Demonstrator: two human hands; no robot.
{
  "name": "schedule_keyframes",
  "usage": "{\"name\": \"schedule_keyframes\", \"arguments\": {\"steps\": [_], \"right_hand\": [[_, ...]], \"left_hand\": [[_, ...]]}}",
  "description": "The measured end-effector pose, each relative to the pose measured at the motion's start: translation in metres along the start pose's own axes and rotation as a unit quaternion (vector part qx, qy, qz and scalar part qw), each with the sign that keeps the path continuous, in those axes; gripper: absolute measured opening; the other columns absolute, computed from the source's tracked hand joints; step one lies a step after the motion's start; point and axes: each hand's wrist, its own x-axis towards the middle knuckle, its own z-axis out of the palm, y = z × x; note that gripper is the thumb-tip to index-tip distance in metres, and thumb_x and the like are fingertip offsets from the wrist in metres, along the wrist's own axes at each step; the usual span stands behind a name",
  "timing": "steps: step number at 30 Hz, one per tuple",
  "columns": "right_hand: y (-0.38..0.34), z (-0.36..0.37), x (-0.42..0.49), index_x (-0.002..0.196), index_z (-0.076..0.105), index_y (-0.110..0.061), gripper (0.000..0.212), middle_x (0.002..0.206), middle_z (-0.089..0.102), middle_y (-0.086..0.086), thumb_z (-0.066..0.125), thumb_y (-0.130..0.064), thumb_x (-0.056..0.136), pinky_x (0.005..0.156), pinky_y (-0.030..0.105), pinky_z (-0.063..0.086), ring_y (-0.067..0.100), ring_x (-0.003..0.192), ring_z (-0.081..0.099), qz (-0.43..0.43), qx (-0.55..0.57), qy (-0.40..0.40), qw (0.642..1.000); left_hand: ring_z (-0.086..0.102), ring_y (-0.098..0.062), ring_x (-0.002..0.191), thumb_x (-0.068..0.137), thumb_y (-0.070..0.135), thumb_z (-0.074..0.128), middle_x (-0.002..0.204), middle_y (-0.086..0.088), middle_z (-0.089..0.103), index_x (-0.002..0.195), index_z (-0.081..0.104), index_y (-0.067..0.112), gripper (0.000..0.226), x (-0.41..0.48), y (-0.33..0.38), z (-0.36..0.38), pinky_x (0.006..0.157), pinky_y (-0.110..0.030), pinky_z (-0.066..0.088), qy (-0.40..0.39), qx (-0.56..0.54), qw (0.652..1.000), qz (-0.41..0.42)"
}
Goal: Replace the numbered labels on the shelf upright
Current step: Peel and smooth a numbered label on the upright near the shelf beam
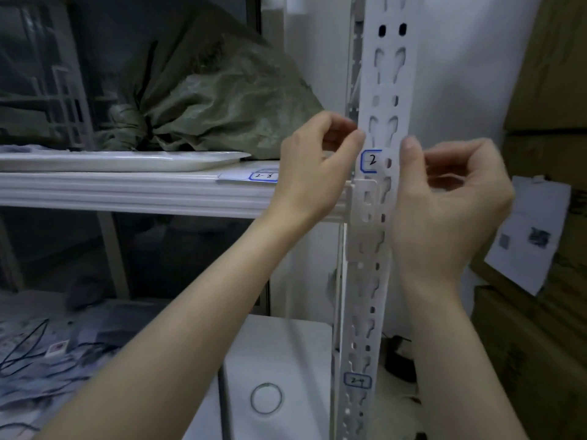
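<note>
Head cam: the label (371, 161) marked 2, blue border, sat on the white upright (386, 90), just above where the shelf (158, 192) joins it. The left hand (317, 160) had thumb and forefinger pinched at the upright's left edge, right above that label. Couldn't tell if those fingers (355, 139) actually held anything. The right hand (444, 192) was curled, thumb tip against the upright's right edge, same deal. A lower label (358, 380) sat further down the upright, and a label sheet (263, 176) lay on the shelf.

White upright (384, 100), blue-bordered label (371, 161)
</note>
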Motion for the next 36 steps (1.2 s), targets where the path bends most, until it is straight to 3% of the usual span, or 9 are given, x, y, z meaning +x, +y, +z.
{"name": "schedule_keyframes", "arguments": {"steps": [4,10,15,17,20,24,26,31,36], "right_hand": [[0.013,-0.001,0.011,0.078,0.052,-0.025,0.02,0.079,0.056,-0.011,0.065,-0.029,0.093,0.067,0.014,0.045,0.003,0.073,0.054,0.084,0.022,-0.025,0.996],[0.023,0.007,0.009,0.101,0.054,-0.016,0.009,0.09,0.058,-0.012,0.061,-0.014,0.096,0.068,0.007,0.046,-0.013,0.078,0.057,0.177,0.084,-0.093,0.976],[0.032,0.011,0.01,0.11,0.056,-0.022,0.015,0.104,0.065,-0.008,0.057,-0.014,0.098,0.075,0.011,0.049,-0.005,0.088,0.063,0.242,0.145,-0.132,0.95],[0.033,0.014,0.009,0.112,0.058,-0.023,0.015,0.109,0.068,-0.003,0.055,-0.017,0.099,0.083,0.02,0.053,0.003,0.097,0.065,0.26,0.163,-0.147,0.94],[0.034,0.018,0.005,0.109,0.059,-0.027,0.015,0.113,0.069,0.002,0.053,-0.022,0.096,0.095,0.042,0.054,0.017,0.105,0.067,0.27,0.185,-0.145,0.934],[0.033,0.015,0.003,0.106,0.057,-0.029,0.017,0.106,0.071,0.003,0.052,-0.014,0.1,0.091,0.048,0.055,0.02,0.099,0.07,0.257,0.204,-0.147,0.933],[0.034,0.014,0.003,0.108,0.057,-0.027,0.017,0.108,0.07,0.002,0.053,-0.013,0.1,0.092,0.046,0.056,0.017,0.098,0.07,0.255,0.209,-0.154,0.932],[0.038,0.016,0.004,0.116,0.055,-0.023,0.018,0.116,0.067,0.002,0.052,-0.014,0.101,0.086,0.028,0.056,0.012,0.103,0.067,0.233,0.202,-0.171,0.936],[0.041,0.019,0.003,0.119,0.053,-0.025,0.018,0.117,0.065,-0.005,0.046,-0.019,0.103,0.083,0.022,0.054,0.008,0.106,0.063,0.195,0.177,-0.192,0.945]], "left_hand": [[0.071,-0.017,0.086,0.08,0.032,0.056,0.088,-0.001,0.074,0.092,0.067,0.017,0.021,0.008,0.004,0.002,0.082,-0.046,0.057,0.018,-0.007,0.999,-0.046],[0.071,-0.015,0.085,0.077,0.028,0.054,0.089,0.0,0.073,0.101,0.068,0.012,0.032,0.009,0.018,0.006,0.084,-0.041,0.058,0.028,0.03,0.998,-0.037],[0.054,-0.02,0.064,0.072,0.029,0.052,0.066,0.004,0.062,0.092,0.067,0.006,0.034,0.007,0.022,0.018,0.068,-0.038,0.048,-0.047,0.027,0.994,-0.092],[0.053,-0.031,0.066,0.071,0.026,0.049,0.069,-0.013,0.061,0.09,0.062,-0.004,0.038,0.01,0.019,0.016,0.069,-0.04,0.05,-0.075,0.032,0.992,-0.1],[0.062,-0.044,0.082,0.068,0.022,0.048,0.092,-0.034,0.062,0.099,0.055,-0.015,0.049,0.017,0.019,0.008,0.088,-0.063,0.051,-0.136,0.002,0.981,-0.14],[0.064,-0.038,0.097,0.083,0.003,0.048,0.108,-0.028,0.062,0.117,0.053,-0.016,0.04,0.021,0.017,-0.003,0.097,-0.058,0.049,-0.19,-0.045,0.965,-0.174],[0.064,-0.041,0.11,0.08,0.003,0.053,0.121,-0.029,0.063,0.119,0.057,-0.007,0.041,0.019,0.013,-0.004,0.096,-0.052,0.052,-0.201,-0.049,0.963,-0.172],[0.071,-0.021,0.101,0.087,-0.008,0.055,0.109,-0.01,0.073,0.118,0.06,0.004,0.034,0.019,0.01,-0.006,0.094,-0.039,0.056,-0.228,-0.047,0.963,-0.138],[0.07,-0.02,0.104,0.091,0.014,0.062,0.115,-0.008,0.071,0.12,0.06,0.008,0.03,0.017,0.013,-0.003,0.096,-0.044,0.054,-0.216,-0.039,0.966,-0.134]]}}
